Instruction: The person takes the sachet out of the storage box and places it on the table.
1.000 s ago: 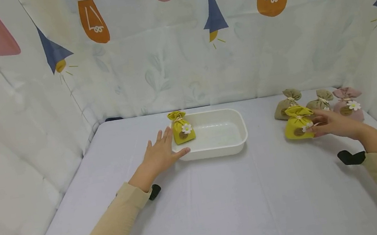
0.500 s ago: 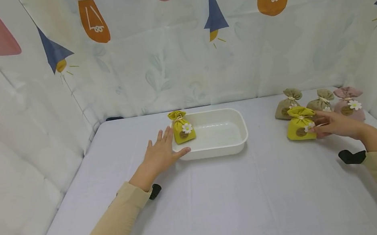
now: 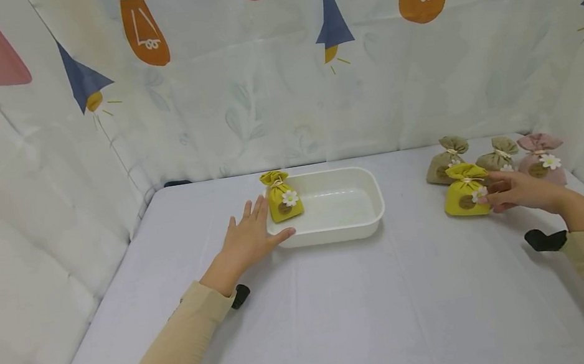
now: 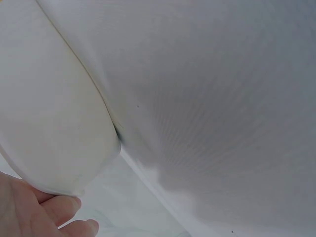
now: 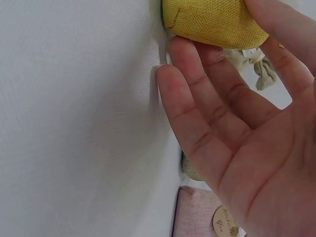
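Observation:
In the head view my right hand [image 3: 522,191] pinches a yellow drawstring sachet [image 3: 459,201] with a white flower, at the right of the table. The right wrist view shows the thumb on one side of the yellow cloth [image 5: 217,22] and fingers on the other, close to the tabletop. My left hand [image 3: 244,239], fingers straight and thumb spread, rests against the left end of a white plastic tray [image 3: 334,235]. Its fingertips touch the tray rim [image 4: 54,190] in the left wrist view. A second yellow sachet [image 3: 284,204] stands inside the tray's left end.
Behind the held sachet stand two beige sachets, one at the left [image 3: 439,166] and one partly hidden [image 3: 495,159]. A pink sachet [image 3: 544,160] stands beyond my right hand. A printed curtain [image 3: 279,96] closes off the table's back edge.
The pinched yellow sachet has shifted very slightly to the right with my right hand since a second ago. My left hand and the tray have stayed in place.

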{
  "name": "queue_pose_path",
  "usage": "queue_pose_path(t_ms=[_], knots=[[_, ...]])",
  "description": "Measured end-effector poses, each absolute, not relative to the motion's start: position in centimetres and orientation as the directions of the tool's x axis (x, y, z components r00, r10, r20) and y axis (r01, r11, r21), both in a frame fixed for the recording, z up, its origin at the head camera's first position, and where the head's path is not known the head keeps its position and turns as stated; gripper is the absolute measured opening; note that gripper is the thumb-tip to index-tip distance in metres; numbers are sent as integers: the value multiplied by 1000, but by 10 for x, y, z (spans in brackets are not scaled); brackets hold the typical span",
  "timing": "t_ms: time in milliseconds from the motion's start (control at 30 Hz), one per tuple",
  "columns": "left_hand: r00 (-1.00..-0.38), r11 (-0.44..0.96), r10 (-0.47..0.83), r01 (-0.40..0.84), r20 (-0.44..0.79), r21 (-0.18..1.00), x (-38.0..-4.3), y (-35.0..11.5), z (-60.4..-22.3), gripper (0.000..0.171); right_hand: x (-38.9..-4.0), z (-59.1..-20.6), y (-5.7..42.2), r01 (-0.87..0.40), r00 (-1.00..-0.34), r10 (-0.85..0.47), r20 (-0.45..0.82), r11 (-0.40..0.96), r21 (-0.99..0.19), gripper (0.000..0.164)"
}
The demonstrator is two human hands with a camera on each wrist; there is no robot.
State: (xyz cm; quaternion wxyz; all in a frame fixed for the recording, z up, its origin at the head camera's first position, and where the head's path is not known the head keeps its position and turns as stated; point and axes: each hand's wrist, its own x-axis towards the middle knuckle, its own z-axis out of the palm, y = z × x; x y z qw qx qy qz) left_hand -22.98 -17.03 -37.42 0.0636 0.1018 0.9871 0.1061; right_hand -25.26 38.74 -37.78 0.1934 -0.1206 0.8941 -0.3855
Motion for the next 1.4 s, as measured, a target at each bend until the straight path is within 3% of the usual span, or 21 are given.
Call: queue_pose_path(t_ms=[233,800,1400], knots=[[-971,955,220,195,-95,224,-229,-171,-373,109,-250,-377,391,-116,-899,-375,-227,703,-702,73],[-971,956,218,193,-95,221,-229,-171,-374,109,-245,-371,408,-200,-937,-348,-32,610,-767,40],[-971,954,220,194,-96,229,-230,-172,-375,109,-238,-342,381,-226,-960,-274,59,635,-739,36]])
